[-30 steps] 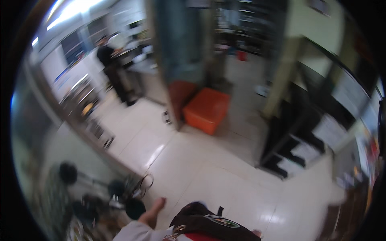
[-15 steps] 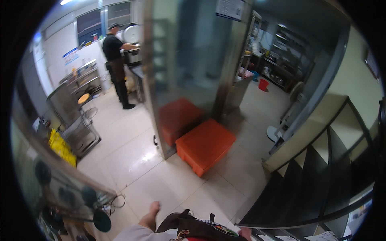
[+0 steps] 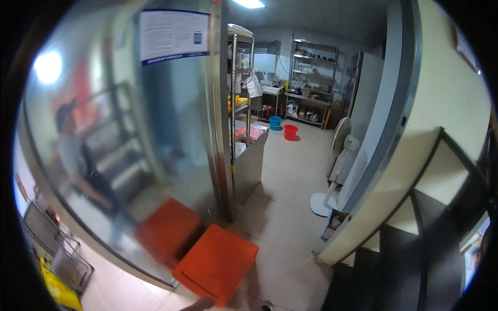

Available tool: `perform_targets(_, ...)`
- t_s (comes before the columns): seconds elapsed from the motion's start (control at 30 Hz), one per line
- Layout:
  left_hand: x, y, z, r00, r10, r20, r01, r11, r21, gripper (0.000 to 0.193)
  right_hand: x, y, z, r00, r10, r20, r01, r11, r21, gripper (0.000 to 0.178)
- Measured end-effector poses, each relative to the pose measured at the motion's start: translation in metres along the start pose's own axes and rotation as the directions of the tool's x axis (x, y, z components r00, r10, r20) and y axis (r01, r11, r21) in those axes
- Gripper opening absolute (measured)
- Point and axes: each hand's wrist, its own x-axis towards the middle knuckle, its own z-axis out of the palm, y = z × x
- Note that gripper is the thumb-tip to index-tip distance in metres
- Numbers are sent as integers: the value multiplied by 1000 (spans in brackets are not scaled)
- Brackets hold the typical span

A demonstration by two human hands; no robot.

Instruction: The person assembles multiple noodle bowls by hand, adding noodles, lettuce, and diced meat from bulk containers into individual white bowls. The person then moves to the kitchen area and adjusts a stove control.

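Note:
At the lower edge, just below the near corner of an orange lidded bin (image 3: pixel 218 262), a small part of my left hand (image 3: pixel 199 305) shows. It is dark and smeared, so its fingers cannot be read, and whether it touches the bin is unclear. My right hand is out of the picture. The bin stands on the tiled floor against a glass partition (image 3: pixel 174 119), which mirrors it and a blurred figure.
An open doorway leads into a kitchen with a metal rack (image 3: pixel 241 88), a blue bucket (image 3: pixel 275 123), a red bucket (image 3: pixel 291 132) and a white standing fan (image 3: pixel 337 166). Black steps (image 3: pixel 399 249) rise at the right. A grey chair (image 3: pixel 70 264) stands far left.
My view has turned right and come nearer the doorway and the bin. The person at the counter has left the view. My right hand no longer shows at the lower edge.

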Motion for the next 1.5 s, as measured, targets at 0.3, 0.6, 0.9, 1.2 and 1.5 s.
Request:
perform_targets(0.3, 146, -36, -53, 717, -603, 350, 693, 669, -268, 35, 142, -570, -126, 723, -659, -208, 646, 539, 540, 12)
perform_targets(0.6, 621, 103, -171, 989, -142, 34, 146, 946, -288, 40, 266, -676, -99, 910, -259, 324, 264, 964, 29, 15)
perform_targets(0.9, 965, 466, -518, 875, 392, -284, -483, 665, -570, 28, 422, -781, -216, 983, -108, 150, 148, 946, -288, 17)
perform_targets(1.2, 960, 205, -329, 717, -600, 354, 677, 478, -560, 32, 671, -1231, -370, 741, -666, 87, 456, 404, -793, 25)
perform_targets(1.5, 1208, 241, -423, 748, -499, 437, 663, 550, -508, 25, 677, -1738, -344, 518, -854, -52, 789, 501, -356, 25)
